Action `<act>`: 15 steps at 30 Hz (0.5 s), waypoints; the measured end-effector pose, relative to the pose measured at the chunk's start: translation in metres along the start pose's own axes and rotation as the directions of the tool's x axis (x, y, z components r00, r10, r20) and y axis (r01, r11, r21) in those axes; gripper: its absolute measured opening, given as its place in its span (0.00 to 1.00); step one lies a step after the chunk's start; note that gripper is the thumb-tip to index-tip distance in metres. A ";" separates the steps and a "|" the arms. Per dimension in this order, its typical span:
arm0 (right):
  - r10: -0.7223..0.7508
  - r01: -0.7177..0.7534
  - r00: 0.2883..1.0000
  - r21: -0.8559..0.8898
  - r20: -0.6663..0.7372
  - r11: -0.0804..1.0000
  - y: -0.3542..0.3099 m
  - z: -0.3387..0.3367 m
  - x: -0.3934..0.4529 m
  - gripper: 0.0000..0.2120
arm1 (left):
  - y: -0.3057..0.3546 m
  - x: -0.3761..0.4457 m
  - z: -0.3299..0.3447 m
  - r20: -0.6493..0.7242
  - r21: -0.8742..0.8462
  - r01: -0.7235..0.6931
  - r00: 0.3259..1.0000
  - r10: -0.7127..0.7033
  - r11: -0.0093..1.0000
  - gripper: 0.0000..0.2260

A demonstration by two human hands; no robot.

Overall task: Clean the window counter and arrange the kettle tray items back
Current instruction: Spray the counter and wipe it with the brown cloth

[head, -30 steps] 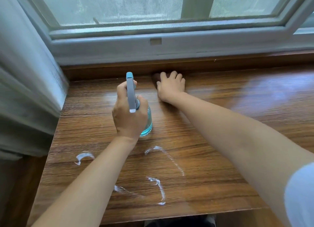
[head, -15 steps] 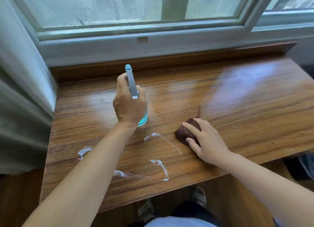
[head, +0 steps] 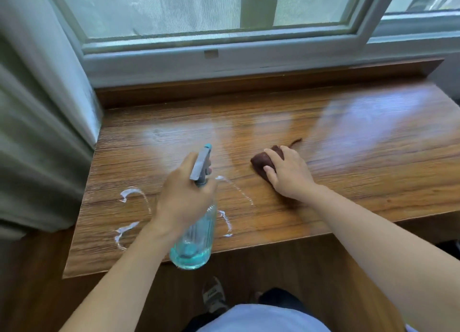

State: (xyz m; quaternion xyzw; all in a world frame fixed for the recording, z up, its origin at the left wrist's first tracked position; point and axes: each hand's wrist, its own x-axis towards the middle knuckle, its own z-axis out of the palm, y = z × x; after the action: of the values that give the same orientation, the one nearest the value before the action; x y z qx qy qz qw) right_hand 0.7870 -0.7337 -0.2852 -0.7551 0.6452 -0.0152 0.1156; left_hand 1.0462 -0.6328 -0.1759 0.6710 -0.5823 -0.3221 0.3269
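Lifted toward the counter's [head: 373, 172] front edge, the spray bottle [head: 196, 237] sits clenched in the left hand [head: 184, 197] while the right hand [head: 288, 172] presses the brown cloth [head: 261, 161] mid-counter, wiping unfinished.

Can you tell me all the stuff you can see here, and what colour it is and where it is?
wooden counter top: one, brown, under the window
white-framed window: one, pale, behind the counter
grey curtain: one, grey, far left
clear spray bottle of blue liquid: one, grey and teal nozzle, held above the counter's front edge
dark brown cloth: one, on the counter under the right hand
white foam streaks: several, front left of the counter
shoe: one, pale, on the floor below
left hand: grips the bottle
right hand: presses on the cloth
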 end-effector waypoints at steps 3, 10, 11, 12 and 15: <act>0.017 -0.017 1.000 0.002 -0.011 1.000 0.000 0.002 0.008 0.26 | -0.006 -0.041 0.013 0.068 0.010 0.104 0.992 -0.105 0.995 0.05; 0.016 -0.016 1.000 0.024 -0.027 1.000 0.004 0.005 0.007 0.26 | -0.015 -0.101 0.059 0.080 0.094 0.281 0.954 -0.289 0.955 0.04; 0.020 -0.019 1.000 0.027 -0.021 0.999 0.003 0.005 0.007 0.26 | -0.015 -0.108 0.064 0.066 0.091 0.305 0.948 -0.312 0.948 0.03; 0.020 -0.020 1.000 0.030 -0.015 0.999 0.002 0.006 0.006 0.26 | -0.015 -0.115 0.067 0.055 0.083 0.322 0.943 -0.327 0.943 0.03; 0.011 -0.010 1.000 0.033 -0.013 0.999 0.004 0.007 0.002 0.27 | -0.013 -0.132 0.073 0.040 0.078 0.306 0.950 -0.309 0.949 0.04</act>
State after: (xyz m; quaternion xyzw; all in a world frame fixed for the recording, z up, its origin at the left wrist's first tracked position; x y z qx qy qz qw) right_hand 0.7847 -0.7349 -0.2933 -0.7495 0.6496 -0.0302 0.1240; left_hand 0.9789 -0.5052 -0.2223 0.7561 -0.4899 -0.3656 0.2339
